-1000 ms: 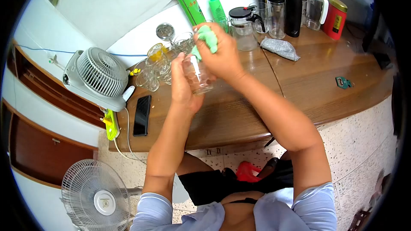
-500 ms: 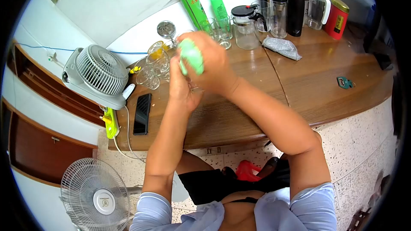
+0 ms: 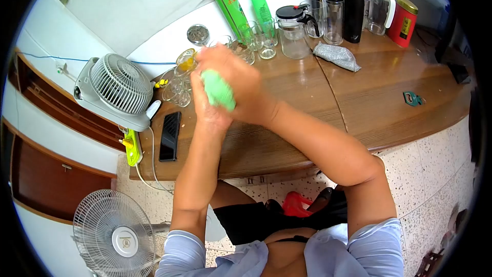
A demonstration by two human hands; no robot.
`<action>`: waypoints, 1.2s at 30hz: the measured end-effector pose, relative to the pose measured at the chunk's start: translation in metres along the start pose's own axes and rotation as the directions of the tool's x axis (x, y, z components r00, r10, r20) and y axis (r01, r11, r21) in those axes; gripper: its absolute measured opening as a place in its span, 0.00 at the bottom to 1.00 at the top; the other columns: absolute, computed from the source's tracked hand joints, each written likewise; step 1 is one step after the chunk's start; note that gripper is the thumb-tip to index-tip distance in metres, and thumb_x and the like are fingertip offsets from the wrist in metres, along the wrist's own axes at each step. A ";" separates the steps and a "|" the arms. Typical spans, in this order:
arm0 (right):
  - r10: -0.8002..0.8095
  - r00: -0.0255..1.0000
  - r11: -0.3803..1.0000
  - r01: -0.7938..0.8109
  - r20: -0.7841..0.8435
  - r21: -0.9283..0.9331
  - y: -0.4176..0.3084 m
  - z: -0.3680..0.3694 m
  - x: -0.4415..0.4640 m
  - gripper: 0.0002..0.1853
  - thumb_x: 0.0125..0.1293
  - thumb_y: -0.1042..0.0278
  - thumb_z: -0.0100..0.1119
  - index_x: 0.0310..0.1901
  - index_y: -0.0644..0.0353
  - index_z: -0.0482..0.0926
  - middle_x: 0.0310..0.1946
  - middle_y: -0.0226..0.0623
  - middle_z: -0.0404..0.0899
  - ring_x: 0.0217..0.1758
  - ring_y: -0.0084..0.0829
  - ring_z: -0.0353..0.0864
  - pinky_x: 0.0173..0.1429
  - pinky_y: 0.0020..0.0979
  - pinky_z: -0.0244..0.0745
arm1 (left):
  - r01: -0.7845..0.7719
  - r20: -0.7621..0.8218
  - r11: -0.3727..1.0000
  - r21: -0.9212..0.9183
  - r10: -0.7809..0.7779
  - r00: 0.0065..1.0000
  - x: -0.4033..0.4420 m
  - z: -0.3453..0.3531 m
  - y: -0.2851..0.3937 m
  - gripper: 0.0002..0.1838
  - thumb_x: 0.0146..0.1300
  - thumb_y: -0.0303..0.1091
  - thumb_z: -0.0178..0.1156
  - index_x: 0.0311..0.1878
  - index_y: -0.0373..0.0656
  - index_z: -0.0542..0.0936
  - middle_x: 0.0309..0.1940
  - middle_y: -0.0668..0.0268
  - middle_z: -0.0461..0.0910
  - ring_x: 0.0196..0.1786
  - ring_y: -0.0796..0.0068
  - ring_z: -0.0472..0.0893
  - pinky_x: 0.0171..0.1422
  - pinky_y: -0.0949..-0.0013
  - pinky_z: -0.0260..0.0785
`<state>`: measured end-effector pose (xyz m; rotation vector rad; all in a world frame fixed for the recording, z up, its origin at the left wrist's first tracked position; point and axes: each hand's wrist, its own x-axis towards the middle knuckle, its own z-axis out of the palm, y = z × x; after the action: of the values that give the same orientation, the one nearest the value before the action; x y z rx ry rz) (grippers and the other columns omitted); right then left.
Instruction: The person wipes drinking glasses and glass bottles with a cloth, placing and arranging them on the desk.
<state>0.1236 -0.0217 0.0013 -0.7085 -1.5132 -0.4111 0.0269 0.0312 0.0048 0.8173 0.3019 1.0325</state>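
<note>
A light green cloth [image 3: 218, 91] is bunched up between my two hands, above the left part of the wooden table [image 3: 287, 138]. My right hand [image 3: 238, 79] wraps over the cloth from the right and is blurred by motion. On the other side my left hand [image 3: 211, 117] closes around the cloth's lower left; whatever else lies inside its grip is hidden. Several clear glass cups [image 3: 177, 92] stand just behind and left of my hands. More small glasses [image 3: 266, 46] sit farther back, near a glass teapot [image 3: 294, 38] with a black lid.
A black phone [image 3: 170, 136] lies at the left, beside a small grey fan [image 3: 120, 84] and a yellow-green power strip [image 3: 132, 149]. Green bottles [image 3: 225, 2], flasks [image 3: 353, 13] and a red tin [image 3: 403, 23] line the back. A silvery pouch [image 3: 337, 56] lies before them.
Both hands have shifted slightly left and toward me with the green cloth. My right hand has turned over it. The things on the table have stayed put.
</note>
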 end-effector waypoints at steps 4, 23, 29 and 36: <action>0.241 0.962 0.970 -0.239 -0.131 0.032 0.013 0.001 -0.011 0.24 0.64 0.74 0.68 0.63 0.62 0.78 0.60 0.53 0.83 0.63 0.55 0.84 0.68 0.45 0.81 | 0.055 -0.076 0.990 -0.126 -0.065 0.995 0.002 0.001 0.006 0.32 0.78 0.61 0.45 0.68 0.46 0.79 0.65 0.62 0.83 0.68 0.59 0.81 0.78 0.49 0.70; -0.253 0.927 0.959 0.277 0.278 -0.050 0.023 -0.006 -0.014 0.16 0.65 0.72 0.66 0.55 0.56 0.82 0.73 0.45 0.75 0.76 0.54 0.76 0.74 0.49 0.80 | 0.115 0.073 0.979 -0.171 -0.104 0.992 0.020 -0.045 0.025 0.32 0.83 0.63 0.42 0.62 0.43 0.81 0.61 0.51 0.84 0.66 0.53 0.83 0.72 0.51 0.78; -0.396 0.856 0.894 0.442 0.333 -0.073 0.016 -0.013 -0.004 0.20 0.64 0.71 0.66 0.58 0.54 0.82 0.73 0.44 0.74 0.76 0.53 0.76 0.72 0.49 0.82 | 0.076 -0.158 0.997 -0.001 -0.075 0.984 -0.001 -0.012 0.018 0.31 0.83 0.61 0.44 0.63 0.43 0.81 0.60 0.53 0.85 0.64 0.53 0.84 0.71 0.52 0.79; -0.305 0.878 0.934 0.352 0.369 -0.065 0.023 -0.019 -0.002 0.21 0.63 0.71 0.66 0.59 0.53 0.81 0.71 0.48 0.75 0.74 0.50 0.79 0.71 0.44 0.83 | 0.296 0.165 0.930 -0.217 -0.264 0.950 0.021 -0.045 0.026 0.30 0.85 0.59 0.42 0.63 0.43 0.80 0.57 0.56 0.85 0.63 0.56 0.84 0.71 0.51 0.79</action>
<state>0.1529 -0.0168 -0.0028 -0.6488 -1.9756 -0.6731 -0.0054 0.0763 -0.0036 0.5999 0.1689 0.7246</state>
